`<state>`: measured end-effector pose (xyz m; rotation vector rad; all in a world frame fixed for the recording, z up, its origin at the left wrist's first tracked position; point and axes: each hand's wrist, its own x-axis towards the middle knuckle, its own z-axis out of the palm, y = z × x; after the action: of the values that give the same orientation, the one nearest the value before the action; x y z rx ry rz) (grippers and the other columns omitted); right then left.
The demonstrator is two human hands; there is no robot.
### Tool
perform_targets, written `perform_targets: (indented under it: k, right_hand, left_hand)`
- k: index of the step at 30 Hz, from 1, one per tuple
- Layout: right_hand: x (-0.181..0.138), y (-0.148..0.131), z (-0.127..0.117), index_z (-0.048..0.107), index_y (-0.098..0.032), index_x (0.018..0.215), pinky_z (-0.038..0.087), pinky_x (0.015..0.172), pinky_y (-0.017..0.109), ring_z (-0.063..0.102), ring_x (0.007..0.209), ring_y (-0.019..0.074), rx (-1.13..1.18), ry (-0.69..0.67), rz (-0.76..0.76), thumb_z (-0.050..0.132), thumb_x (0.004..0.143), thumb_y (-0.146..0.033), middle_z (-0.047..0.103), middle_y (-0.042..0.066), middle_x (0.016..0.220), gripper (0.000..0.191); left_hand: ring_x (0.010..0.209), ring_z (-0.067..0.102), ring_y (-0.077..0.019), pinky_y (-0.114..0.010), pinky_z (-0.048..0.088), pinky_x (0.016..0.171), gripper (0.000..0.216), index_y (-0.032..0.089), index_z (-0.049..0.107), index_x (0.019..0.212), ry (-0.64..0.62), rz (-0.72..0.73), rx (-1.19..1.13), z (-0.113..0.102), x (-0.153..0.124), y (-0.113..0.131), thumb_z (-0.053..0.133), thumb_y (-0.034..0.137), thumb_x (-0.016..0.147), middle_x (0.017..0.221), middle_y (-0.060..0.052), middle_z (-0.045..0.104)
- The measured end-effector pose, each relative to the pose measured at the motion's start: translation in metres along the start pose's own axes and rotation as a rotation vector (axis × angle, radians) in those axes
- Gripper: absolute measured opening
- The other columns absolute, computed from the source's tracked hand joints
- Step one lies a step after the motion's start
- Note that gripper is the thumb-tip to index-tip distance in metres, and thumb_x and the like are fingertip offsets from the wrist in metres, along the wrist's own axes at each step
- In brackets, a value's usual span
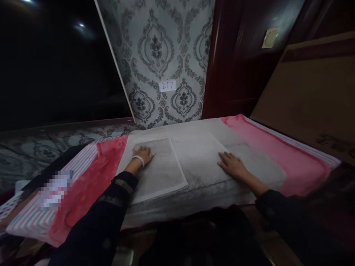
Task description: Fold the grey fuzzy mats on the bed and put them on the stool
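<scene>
Well left of the left fingers, a dark screen [58, 62] is hanging, and a blurred packet [55, 190] is lying nearer, on the striped edge of a cloth [102, 162] that is covering the surface. Just left of those fingers, the cloth is showing red.

The left hand [142, 154], wearing a bracelet [139, 160], is resting palm down, its fingers spread and gripping nothing. Under and right of them the sheet [163, 171] is lying flat. Beyond it, a label [167, 85] is showing on the wall [177, 40].

Between the hands a pale panel [198, 153] is lying; whether it is joining the sheet, I cannot tell. The right hand [232, 165] is resting at its right edge, fingers loosely spread, also holding nothing. Right of them the cloth is turning pink, and a box [310, 92] is standing farther off.

The hands are seemingly smoothing or steadying the layers; moving one would be calling for fingertips pinching its edge.
</scene>
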<state>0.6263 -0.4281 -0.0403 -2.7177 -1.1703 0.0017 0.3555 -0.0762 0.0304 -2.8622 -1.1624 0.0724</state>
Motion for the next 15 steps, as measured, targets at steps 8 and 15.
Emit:
perform_targets:
  k: [8,15]
  right_hand:
    - [0.026,0.043,-0.020,0.057,-0.011,0.141,0.046,0.104,0.042,0.060,0.121,0.0327,0.337,0.033,0.208,0.059,0.087,-0.033,0.065,0.019,0.129,0.058]
    - [0.040,0.051,-0.022,0.072,-0.015,0.115,0.050,0.098,0.040,0.066,0.111,0.0303,0.584,0.020,0.229,0.069,0.076,-0.027,0.073,0.013,0.116,0.042]
  left_hand:
    - [0.153,0.020,-0.0316,-0.062,0.018,0.120,0.066,0.012,0.034,0.154,0.028,0.162,-0.023,0.013,0.015,0.092,0.030,0.048,0.099,0.165,-0.018,0.025]
    - [0.153,0.023,-0.0321,-0.060,0.017,0.121,0.065,0.014,0.035,0.155,0.089,0.176,-0.065,0.027,0.017,0.090,0.029,0.047,0.099,0.164,-0.017,0.028]
